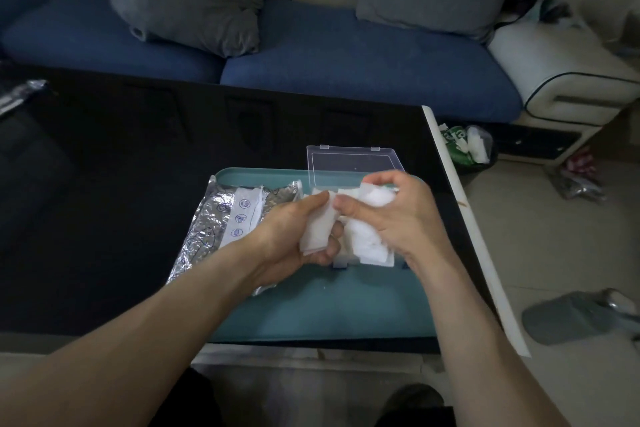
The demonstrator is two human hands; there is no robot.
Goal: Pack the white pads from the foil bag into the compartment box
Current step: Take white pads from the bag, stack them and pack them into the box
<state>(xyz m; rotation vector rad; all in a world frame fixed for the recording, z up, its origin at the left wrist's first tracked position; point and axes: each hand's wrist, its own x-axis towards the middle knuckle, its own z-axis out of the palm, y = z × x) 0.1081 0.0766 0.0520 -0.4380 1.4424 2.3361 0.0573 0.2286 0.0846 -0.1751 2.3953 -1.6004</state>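
Over the teal tray (311,308): pads mid-transfer
Left hand (294,232): fingers curled round a white pad stack (317,230)
Right hand (398,215): pinching more white pads (367,239)
Compartment box (353,163): lid up; best peeling off a few pads, laying flat

Single head-worn wide-angle view, looking forward and steeply down from above the person's own forearms, close over the teal tray (311,315) on the dark desk (121,184), sofa (346,55) across the top, floor at right.
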